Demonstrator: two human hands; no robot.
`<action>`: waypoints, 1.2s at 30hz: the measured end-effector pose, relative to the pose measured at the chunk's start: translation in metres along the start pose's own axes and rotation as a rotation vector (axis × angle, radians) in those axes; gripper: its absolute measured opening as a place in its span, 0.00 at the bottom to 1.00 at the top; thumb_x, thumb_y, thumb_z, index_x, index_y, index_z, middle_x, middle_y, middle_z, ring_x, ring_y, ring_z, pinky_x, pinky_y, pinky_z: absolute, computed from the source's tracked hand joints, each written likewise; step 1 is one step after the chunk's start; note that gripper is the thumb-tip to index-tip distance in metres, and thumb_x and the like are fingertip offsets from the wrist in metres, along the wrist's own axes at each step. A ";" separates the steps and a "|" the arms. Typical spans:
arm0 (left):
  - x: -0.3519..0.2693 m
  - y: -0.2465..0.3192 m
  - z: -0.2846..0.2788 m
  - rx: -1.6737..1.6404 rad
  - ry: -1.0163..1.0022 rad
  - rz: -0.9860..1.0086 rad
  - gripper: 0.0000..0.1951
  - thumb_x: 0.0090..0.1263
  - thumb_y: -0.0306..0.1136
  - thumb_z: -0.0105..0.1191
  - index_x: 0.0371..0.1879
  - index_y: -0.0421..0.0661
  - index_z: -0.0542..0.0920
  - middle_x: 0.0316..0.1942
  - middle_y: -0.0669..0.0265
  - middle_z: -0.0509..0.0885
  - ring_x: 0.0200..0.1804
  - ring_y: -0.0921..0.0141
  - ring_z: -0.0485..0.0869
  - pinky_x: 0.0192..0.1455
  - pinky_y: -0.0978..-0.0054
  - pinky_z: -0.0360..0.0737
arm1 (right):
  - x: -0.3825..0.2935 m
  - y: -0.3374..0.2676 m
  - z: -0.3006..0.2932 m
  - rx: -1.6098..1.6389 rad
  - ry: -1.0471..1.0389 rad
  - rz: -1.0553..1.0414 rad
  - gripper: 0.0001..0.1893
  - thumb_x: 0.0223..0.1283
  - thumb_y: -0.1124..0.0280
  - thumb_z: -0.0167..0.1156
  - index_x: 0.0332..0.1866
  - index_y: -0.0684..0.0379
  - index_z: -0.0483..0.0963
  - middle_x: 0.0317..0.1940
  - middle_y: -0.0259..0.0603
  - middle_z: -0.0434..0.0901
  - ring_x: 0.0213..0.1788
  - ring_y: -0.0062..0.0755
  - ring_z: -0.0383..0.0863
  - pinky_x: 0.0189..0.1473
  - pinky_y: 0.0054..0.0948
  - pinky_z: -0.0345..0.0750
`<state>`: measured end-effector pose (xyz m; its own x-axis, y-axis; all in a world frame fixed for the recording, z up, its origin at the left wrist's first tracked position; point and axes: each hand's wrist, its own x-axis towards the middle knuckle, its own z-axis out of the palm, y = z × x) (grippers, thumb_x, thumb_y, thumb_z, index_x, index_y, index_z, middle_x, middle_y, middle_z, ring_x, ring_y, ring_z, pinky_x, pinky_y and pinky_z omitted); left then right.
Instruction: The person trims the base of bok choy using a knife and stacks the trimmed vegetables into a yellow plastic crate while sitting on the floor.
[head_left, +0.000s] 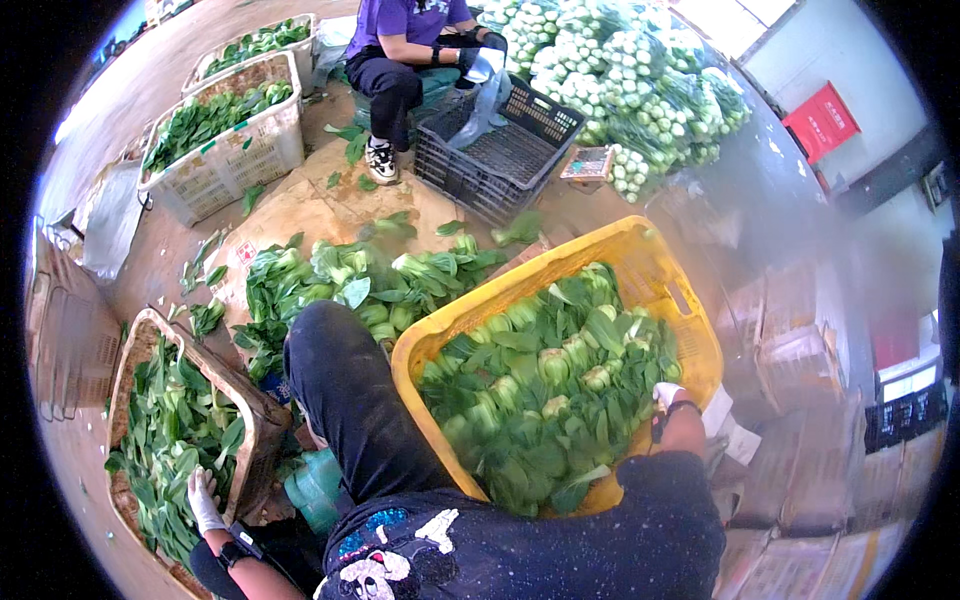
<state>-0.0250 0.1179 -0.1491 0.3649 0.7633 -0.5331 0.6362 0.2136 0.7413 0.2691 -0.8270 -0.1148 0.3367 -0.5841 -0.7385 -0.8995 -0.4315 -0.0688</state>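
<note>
My left hand (203, 499), in a white glove, rests at the inner edge of a dirty plastic crate (245, 442), against loose green leaves (169, 427). Its fingers look extended, with nothing held between them. On the other side, my right hand (666, 393), also gloved in white, touches the right end of the bok choy heads (555, 367) packed in rows in a yellow plastic crate (442, 324). Its fingers are partly hidden, so any grip is unclear. The yellow crate sits tilted beside my bent knee. More bok choy (360, 281) lies piled beyond the knee.
A person (409, 45) sits opposite, holding a plastic bag (484, 97) over a black crate (487, 169). White crates (240, 161) of greens stand far left. Bagged bok choy (615, 75) is heaped at the back. Cardboard boxes (802, 367) are stacked right.
</note>
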 end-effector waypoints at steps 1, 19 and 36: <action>0.005 -0.004 -0.003 -0.007 -0.011 0.013 0.28 0.63 0.54 0.49 0.59 0.53 0.67 0.53 0.66 0.77 0.51 0.68 0.75 0.46 0.64 0.65 | 0.009 0.007 0.000 0.101 -0.029 0.024 0.07 0.41 0.67 0.51 0.20 0.57 0.63 0.14 0.40 0.63 0.12 0.36 0.60 0.21 0.40 0.65; 0.007 -0.007 -0.013 -0.011 0.023 -0.001 0.28 0.63 0.53 0.49 0.60 0.54 0.67 0.52 0.66 0.77 0.50 0.68 0.76 0.44 0.67 0.65 | 0.073 0.008 0.017 0.158 0.181 0.100 0.22 0.49 0.62 0.49 0.47 0.65 0.72 0.43 0.49 0.76 0.43 0.45 0.75 0.44 0.42 0.70; -0.010 0.033 -0.010 -0.044 -0.014 0.051 0.27 0.65 0.52 0.45 0.61 0.55 0.65 0.58 0.67 0.72 0.59 0.67 0.71 0.56 0.62 0.61 | -0.079 0.007 -0.008 0.506 0.059 -0.320 0.22 0.45 0.50 0.65 0.38 0.56 0.73 0.20 0.30 0.71 0.14 0.16 0.63 0.13 0.17 0.56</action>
<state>-0.0142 0.1236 -0.1149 0.4055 0.7654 -0.4998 0.5860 0.2020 0.7847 0.2380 -0.7894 -0.0519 0.6143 -0.5228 -0.5910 -0.7669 -0.2194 -0.6031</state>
